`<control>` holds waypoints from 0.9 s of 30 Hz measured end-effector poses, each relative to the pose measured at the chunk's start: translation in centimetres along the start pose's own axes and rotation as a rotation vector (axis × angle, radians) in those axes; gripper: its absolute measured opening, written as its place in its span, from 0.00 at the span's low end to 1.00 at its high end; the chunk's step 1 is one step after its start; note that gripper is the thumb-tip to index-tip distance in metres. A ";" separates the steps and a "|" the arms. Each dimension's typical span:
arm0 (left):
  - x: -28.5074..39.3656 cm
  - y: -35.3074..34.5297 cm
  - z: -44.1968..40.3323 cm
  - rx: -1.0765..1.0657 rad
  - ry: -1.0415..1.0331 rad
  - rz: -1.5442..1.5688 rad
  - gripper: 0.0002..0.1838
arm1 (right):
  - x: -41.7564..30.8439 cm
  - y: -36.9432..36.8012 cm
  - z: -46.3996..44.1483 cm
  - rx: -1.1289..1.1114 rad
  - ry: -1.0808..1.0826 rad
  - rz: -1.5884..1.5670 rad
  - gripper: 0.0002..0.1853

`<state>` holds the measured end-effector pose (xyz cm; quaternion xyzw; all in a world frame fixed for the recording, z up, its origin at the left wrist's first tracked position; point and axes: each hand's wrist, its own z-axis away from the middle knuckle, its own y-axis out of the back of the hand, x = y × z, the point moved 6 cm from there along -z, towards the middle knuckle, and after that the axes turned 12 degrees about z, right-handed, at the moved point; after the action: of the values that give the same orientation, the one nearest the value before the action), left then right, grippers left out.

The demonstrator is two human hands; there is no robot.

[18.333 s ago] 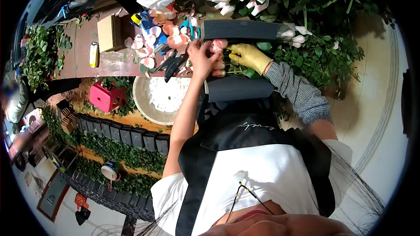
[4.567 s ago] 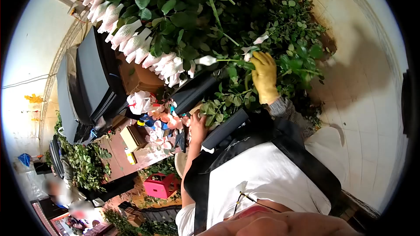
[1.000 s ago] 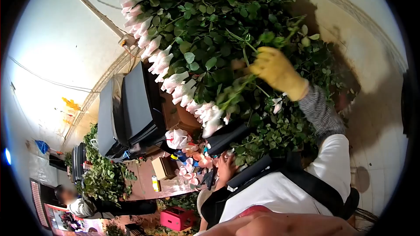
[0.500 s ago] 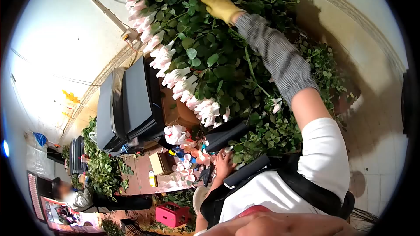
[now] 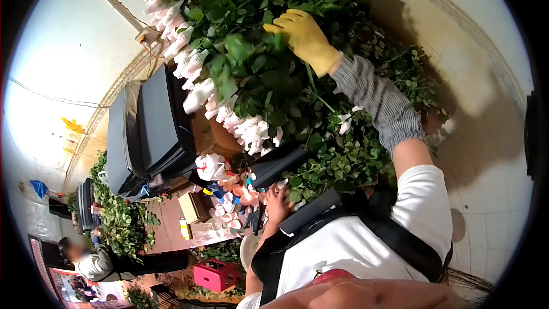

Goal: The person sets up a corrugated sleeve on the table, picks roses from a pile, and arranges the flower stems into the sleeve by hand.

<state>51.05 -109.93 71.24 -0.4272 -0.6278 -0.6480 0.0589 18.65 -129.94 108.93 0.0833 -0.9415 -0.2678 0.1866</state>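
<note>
My right hand, in a yellow glove, is over a large heap of leafy rose stems. Its fingers are closed around a rose stem, largely hidden by leaves. Blurred leaves and a blurred net-wrapped bud lie to its left. Pale pink buds in white netting line the heap's left edge. My bare left hand rests with fingers apart beside green leaves, between two dark padded blocks, the upper one and the lower one.
Loose pink petals, a white plastic bag, a small cardboard box and a yellow bottle are on the table. Dark stacked sheets stand at left. Below are a pink stool and another person.
My right hand has drawn back from the top of the heap, down and to the right. Leaves and a wrapped bud left of it are now blurred. My left hand stays between the blocks.
</note>
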 end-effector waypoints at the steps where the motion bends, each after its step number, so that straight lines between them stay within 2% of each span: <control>1: 0.2 0.1 0.1 0.008 -0.011 -0.001 0.40 | -1.2 2.7 0.4 0.031 0.043 -0.011 0.24; 2: 0.2 0.3 0.4 0.017 -0.018 -0.002 0.40 | -2.7 5.3 1.0 0.062 0.087 -0.026 0.24; 3: -0.1 0.1 0.5 0.006 0.002 0.006 0.40 | -2.6 4.0 3.4 0.056 -0.029 -0.330 0.27; 6: -0.7 0.0 0.6 0.027 0.001 0.031 0.41 | -6.6 6.4 6.8 -0.160 0.147 0.150 0.29; 7: -0.5 0.2 0.4 0.008 0.012 0.033 0.41 | -7.1 6.8 8.3 -0.190 0.141 0.070 0.29; 8: -2.3 -1.0 0.8 0.032 0.000 0.063 0.42 | -7.1 6.9 9.7 -0.473 -0.018 -0.040 0.12; 9: -3.5 -1.9 1.0 -0.025 0.039 0.092 0.42 | -7.9 6.2 12.4 -0.501 -0.008 -0.285 0.09; 10: -3.5 -2.1 1.0 -0.058 0.078 -0.015 0.42 | -8.6 5.6 15.1 -0.540 -0.005 -0.532 0.09; 11: -3.4 -2.2 1.0 -0.073 0.089 -0.076 0.42 | -9.8 3.1 19.1 -0.841 -0.023 -0.587 0.07; 12: -3.8 -2.6 1.1 -0.024 0.058 -0.086 0.42 | -11.4 3.1 20.9 -0.841 0.018 -0.538 0.05; 13: -3.2 -2.1 1.1 -0.049 0.113 -0.081 0.42 | -12.5 2.2 23.0 -0.850 0.000 -0.557 0.04; 15: -2.1 -1.1 1.1 0.007 0.073 0.017 0.40 | -15.1 1.5 26.9 -0.829 -0.031 -0.522 0.05; 16: -2.5 -1.5 1.5 -0.009 0.117 0.028 0.38 | -16.2 1.0 28.1 -0.787 -0.041 -0.461 0.06; 18: -2.5 -1.4 1.4 -0.015 0.113 0.028 0.35 | -18.0 -0.6 32.7 -0.846 -0.014 -0.417 0.07; 20: -0.9 0.1 0.8 0.053 0.039 0.048 0.33 | -17.9 -1.6 35.5 -0.862 -0.215 -0.348 0.04; 22: -0.4 0.5 0.8 0.058 0.023 0.053 0.33 | -18.6 0.0 31.7 -1.029 -0.193 0.007 0.08; 24: -0.7 0.4 0.7 0.085 0.034 0.139 0.31 | -19.5 -0.6 32.6 -0.791 -0.235 0.009 0.10; 25: -0.9 0.2 0.7 0.124 0.011 0.163 0.31 | -20.4 -3.6 39.3 -0.791 -0.362 -0.078 0.12; 26: -1.0 -0.1 0.7 0.140 0.019 0.137 0.32 | -21.0 -2.5 37.8 -0.831 -0.345 -0.122 0.12; 27: -1.0 -0.2 0.7 0.119 0.024 0.145 0.31 | -20.6 -1.8 37.2 -0.686 -0.412 -0.153 0.12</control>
<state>51.89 -109.75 70.42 -0.4595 -0.6318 -0.6087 0.1385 22.89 -108.52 72.35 0.0308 -0.8063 -0.5906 -0.0096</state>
